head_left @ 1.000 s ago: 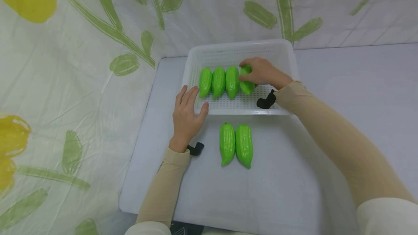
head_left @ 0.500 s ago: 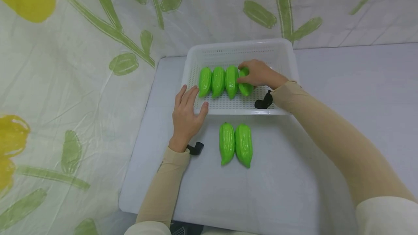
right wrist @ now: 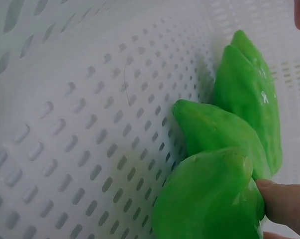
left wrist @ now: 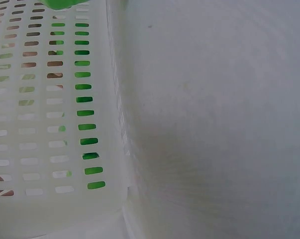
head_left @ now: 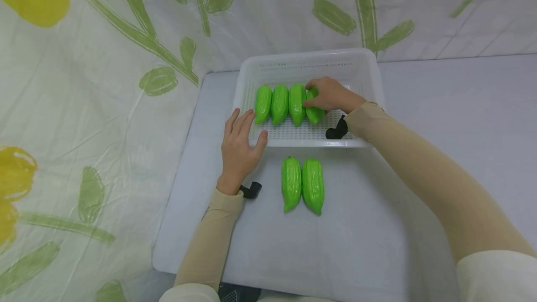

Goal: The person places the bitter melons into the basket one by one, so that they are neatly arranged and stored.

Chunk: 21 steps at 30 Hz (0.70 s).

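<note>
My right hand (head_left: pixel 329 93) is inside the white perforated basket (head_left: pixel 319 144), its thumb and fingers gripping a glossy green bitter melon (head_left: pixel 315 114). In the right wrist view my thumb (right wrist: pixel 284 203) lies against the side of this melon (right wrist: pixel 204 199), whose pointed end faces the basket's front. Three similar melons (head_left: pixel 280 105) lie side by side to its left. My left hand (head_left: pixel 240 146) is at the basket's left front corner, fingers extended and thumb spread, holding nothing. Two more bitter melons (head_left: pixel 302 185) lie beside each other on the table in front of the basket.
The basket stands at the back of a white-covered table (head_left: pixel 268 250). Behind and to the left hangs a pale sheet (head_left: pixel 268 27) with printed yellow flowers and green leaves. The left wrist view shows the basket's slotted wall (left wrist: pixel 50 209) close up.
My right hand has shifted slightly left with the bitter melon, bringing it against the row in the basket. The left hand has stayed in place.
</note>
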{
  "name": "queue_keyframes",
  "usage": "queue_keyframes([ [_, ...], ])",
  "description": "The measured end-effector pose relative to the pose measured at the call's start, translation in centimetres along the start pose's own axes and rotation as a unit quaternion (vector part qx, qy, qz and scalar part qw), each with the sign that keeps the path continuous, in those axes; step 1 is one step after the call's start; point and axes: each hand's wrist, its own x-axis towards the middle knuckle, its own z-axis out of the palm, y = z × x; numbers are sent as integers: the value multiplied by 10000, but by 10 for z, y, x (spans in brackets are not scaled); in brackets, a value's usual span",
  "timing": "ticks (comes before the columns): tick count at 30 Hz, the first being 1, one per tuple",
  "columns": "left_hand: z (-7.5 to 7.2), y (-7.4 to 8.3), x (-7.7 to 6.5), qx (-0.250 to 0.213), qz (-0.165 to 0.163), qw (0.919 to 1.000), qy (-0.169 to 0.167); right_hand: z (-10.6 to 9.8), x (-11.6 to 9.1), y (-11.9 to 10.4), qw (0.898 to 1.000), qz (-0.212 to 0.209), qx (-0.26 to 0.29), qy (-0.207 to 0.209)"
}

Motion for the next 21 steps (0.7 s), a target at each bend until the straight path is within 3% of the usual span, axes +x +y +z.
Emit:
queue_keyframes([
  [9,0,0,0,16,24,10000,14,-1,2,-1,9994,-68,-331,-56],
  [21,-1,1,1,-5,48,10000,31,-1,-3,-3,9998,52,-36,-211],
])
